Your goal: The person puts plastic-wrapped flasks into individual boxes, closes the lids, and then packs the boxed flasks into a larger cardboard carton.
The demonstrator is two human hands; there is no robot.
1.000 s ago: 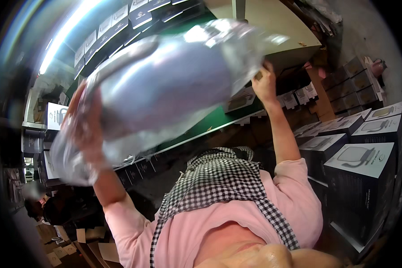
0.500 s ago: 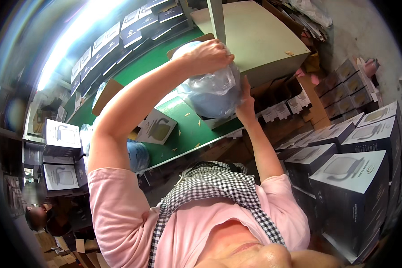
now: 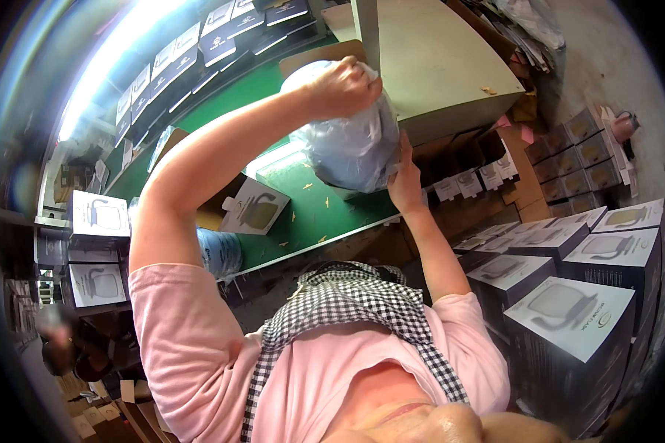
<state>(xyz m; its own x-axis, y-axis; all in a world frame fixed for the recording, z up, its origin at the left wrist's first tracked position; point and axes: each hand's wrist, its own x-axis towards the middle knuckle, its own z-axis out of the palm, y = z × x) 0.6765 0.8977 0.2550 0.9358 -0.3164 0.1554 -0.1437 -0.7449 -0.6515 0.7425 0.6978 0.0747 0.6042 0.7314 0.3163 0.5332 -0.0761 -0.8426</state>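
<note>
Left hand [image 3: 345, 85] clenches the gathered top of a clear plastic bag [image 3: 351, 148] wrapped around a rounded object, while the right hand [image 3: 406, 177] cups its side at four o'clock, above the green table [image 3: 310, 214].

A single head-worn fisheye view looks steeply down over the person's chest from close range, facing a green worktable [image 3: 273, 81] ahead. Stacked boxes [image 3: 569, 325] stand near on the right; straight edges bend toward the dark round rim.
</note>
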